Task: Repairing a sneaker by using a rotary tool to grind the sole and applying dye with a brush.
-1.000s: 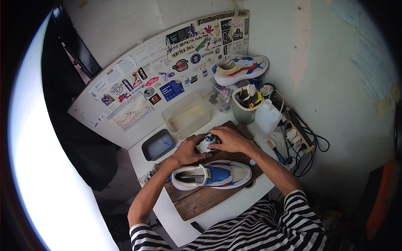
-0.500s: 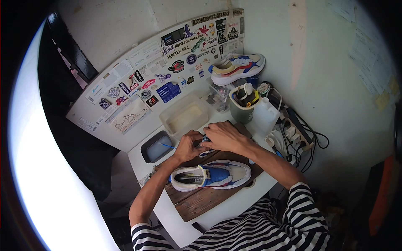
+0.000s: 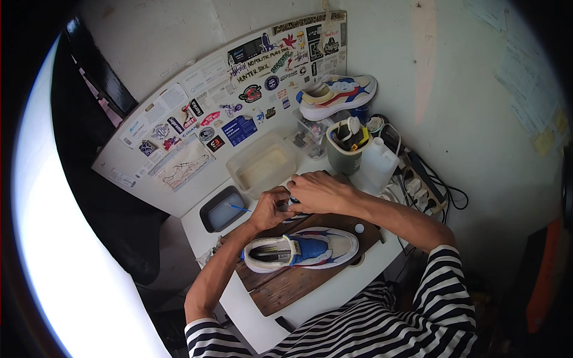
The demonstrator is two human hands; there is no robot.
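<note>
My left hand (image 3: 268, 206) is closed around a small bottle (image 3: 293, 201), above the wooden board (image 3: 280, 295). My right hand (image 3: 316, 192) curls over the bottle's dark top, so most of the bottle is hidden. Below both hands a white, blue and red sneaker (image 3: 325, 247) lies sideways on the board, toe to the right, its interior facing up. A small white round item (image 3: 359, 228) sits near the board's right side. Left of my hands, a dark tray (image 3: 218, 218) of pale liquid has a thin blue stick (image 3: 239, 207) in it.
Behind are a clear plastic tub (image 3: 259, 164), a green container of tools (image 3: 345, 152), a white jug (image 3: 376, 164) and a second sneaker (image 3: 337, 95) against a stickered board (image 3: 197, 89). A power strip with cables (image 3: 421, 194) is at the right, a bright lit panel (image 3: 71, 250) at the left.
My right hand has risen and turned over the bottle's top, now covering it. My right forearm has swung outward to the right. The sneaker has stayed in place.
</note>
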